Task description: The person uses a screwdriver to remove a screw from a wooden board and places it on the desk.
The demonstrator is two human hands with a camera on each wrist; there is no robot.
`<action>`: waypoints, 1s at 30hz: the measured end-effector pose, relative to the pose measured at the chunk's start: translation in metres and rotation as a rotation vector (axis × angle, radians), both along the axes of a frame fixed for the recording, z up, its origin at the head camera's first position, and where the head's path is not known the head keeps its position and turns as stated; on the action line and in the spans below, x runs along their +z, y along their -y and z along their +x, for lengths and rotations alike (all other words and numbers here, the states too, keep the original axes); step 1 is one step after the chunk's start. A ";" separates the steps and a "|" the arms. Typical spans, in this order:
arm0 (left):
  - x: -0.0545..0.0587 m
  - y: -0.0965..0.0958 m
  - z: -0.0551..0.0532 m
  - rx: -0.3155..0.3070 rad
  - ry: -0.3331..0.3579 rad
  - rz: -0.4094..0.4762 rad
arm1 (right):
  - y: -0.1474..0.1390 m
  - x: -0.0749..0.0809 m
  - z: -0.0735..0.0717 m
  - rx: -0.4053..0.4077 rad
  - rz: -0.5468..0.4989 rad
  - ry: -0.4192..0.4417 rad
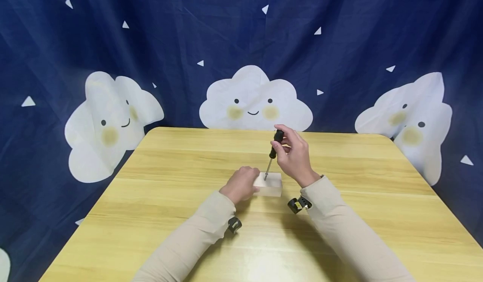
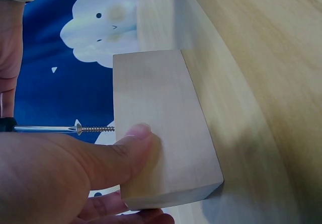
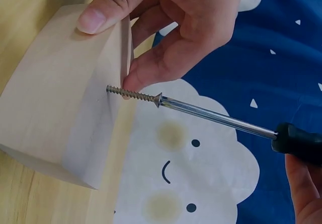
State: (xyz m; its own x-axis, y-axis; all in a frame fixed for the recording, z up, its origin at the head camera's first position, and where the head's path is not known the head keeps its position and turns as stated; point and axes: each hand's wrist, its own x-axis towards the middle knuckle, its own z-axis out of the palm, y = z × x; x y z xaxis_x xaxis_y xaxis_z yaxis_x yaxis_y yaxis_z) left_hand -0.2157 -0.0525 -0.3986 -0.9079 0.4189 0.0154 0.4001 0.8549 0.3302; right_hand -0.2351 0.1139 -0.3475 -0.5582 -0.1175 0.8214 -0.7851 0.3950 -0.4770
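A pale wooden block (image 1: pixel 272 189) lies on the table, and my left hand (image 1: pixel 241 184) grips its left end, thumb (image 2: pixel 133 146) on the near side. From the block's top face rises a screw (image 3: pixel 132 93), most of its threaded shank showing. The steel shaft of a black-handled screwdriver (image 1: pixel 276 144) meets the screw's head, leaning slightly right at the top. My right hand (image 1: pixel 296 154) pinches the handle between thumb and fingers, above and to the right of the block. In the right wrist view only a few fingers of that hand (image 3: pixel 304 189) show at the edge.
The wood-grain table (image 1: pixel 181 160) extends around the block. Behind it hangs a dark blue curtain (image 1: pixel 166 34) printed with white clouds and triangles. Black straps with mounts (image 1: pixel 299 204) are on both wrists over beige sleeves (image 1: pixel 203 227).
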 end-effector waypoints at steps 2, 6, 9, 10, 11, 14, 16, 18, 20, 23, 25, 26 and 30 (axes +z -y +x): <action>0.000 0.000 0.000 0.002 0.003 0.000 | -0.001 0.000 -0.001 0.021 -0.012 0.009; 0.000 0.000 0.000 -0.003 0.007 0.002 | -0.001 -0.001 0.000 0.016 -0.020 0.030; -0.001 0.000 0.000 -0.011 0.006 -0.002 | 0.000 -0.001 0.002 -0.005 -0.037 0.033; -0.001 0.000 0.000 -0.012 0.006 -0.003 | 0.001 0.000 0.002 -0.008 -0.045 0.030; -0.001 0.000 0.000 -0.013 0.005 -0.003 | 0.001 0.000 0.002 -0.007 -0.055 0.024; -0.001 0.001 0.000 -0.010 0.005 -0.001 | 0.002 0.000 0.001 -0.004 -0.055 0.006; -0.001 0.001 0.001 -0.008 0.006 0.001 | 0.002 0.001 0.001 -0.005 -0.034 0.007; -0.001 0.001 0.001 -0.006 0.008 0.007 | 0.001 0.002 0.001 -0.005 -0.009 0.017; -0.001 0.001 0.001 -0.005 0.006 0.012 | 0.000 0.003 0.001 0.006 0.006 0.038; -0.001 0.001 0.002 -0.005 0.004 0.006 | 0.001 0.003 0.002 0.038 0.003 0.069; -0.001 0.002 0.003 -0.006 0.003 -0.004 | 0.002 0.001 0.002 0.045 0.001 0.079; -0.001 0.002 0.003 -0.008 0.002 -0.006 | 0.002 0.001 0.003 0.040 0.002 0.076; 0.000 0.001 0.002 -0.020 -0.012 -0.011 | 0.005 0.006 0.008 -0.007 -0.018 0.005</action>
